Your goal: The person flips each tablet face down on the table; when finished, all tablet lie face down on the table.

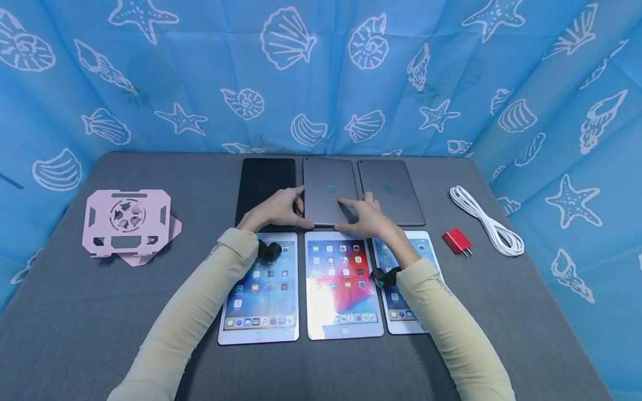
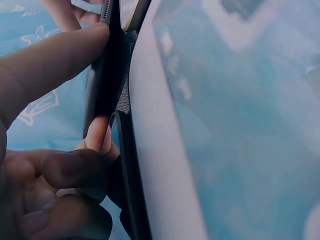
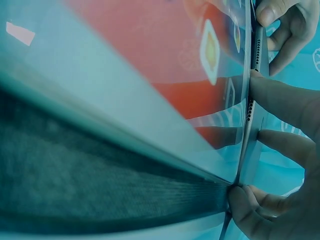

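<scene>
A grey tablet (image 1: pixel 321 192) with an apple logo lies face down in the middle of the back row. My left hand (image 1: pixel 281 209) holds its near left corner, the thumb on the near edge and fingers at the left side. In the left wrist view a fingertip (image 2: pixel 97 134) sits in the gap beside the tablet's edge. My right hand (image 1: pixel 369 216) grips the near right part: the thumb touches the near edge by the speaker holes, the index finger lies on the back, and other fingers are curled at the right side.
A black tablet (image 1: pixel 266 186) and another grey tablet (image 1: pixel 396 192) flank the held one. In front lie three white tablets, lit, the middle one (image 1: pixel 341 284) with a red screen. A pink stand (image 1: pixel 102 217) is left; a red charger (image 1: pixel 455 240) and coiled white cable (image 1: pixel 489 224) are right.
</scene>
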`<state>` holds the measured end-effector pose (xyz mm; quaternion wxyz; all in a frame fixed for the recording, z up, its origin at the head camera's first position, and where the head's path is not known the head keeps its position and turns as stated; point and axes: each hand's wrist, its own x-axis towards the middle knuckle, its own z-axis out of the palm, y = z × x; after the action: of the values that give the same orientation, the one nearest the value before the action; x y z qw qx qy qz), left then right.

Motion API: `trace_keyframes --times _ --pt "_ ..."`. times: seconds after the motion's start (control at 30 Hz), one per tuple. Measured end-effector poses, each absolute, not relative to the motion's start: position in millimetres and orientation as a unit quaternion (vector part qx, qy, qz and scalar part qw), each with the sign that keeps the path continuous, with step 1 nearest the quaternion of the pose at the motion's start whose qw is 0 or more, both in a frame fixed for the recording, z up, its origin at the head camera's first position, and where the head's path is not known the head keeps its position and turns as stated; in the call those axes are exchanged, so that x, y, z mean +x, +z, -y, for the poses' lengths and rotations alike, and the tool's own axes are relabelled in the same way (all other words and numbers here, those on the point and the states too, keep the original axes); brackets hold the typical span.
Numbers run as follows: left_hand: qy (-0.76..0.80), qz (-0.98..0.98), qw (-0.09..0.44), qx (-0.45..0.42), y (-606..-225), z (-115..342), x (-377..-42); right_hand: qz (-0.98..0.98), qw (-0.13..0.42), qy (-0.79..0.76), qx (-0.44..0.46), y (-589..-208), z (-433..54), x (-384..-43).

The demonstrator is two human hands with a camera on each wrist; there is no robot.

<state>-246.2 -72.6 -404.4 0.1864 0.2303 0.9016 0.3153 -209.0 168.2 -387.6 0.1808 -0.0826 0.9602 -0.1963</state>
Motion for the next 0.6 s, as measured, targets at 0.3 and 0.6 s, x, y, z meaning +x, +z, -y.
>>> trace_keyframes --times 0.3,0.6 --pt "0.288 -0.908 0.197 0.23 -400.8 69.6 -244.1 -0.958 0.192 -0.199 -0.081 -385.7 -168.6 -209.3" --pt "0.275 -0.911 0.201 0.232 -398.8 66.5 -243.8 -0.957 0.195 -0.199 -0.08 -385.7 -168.8 -208.4"
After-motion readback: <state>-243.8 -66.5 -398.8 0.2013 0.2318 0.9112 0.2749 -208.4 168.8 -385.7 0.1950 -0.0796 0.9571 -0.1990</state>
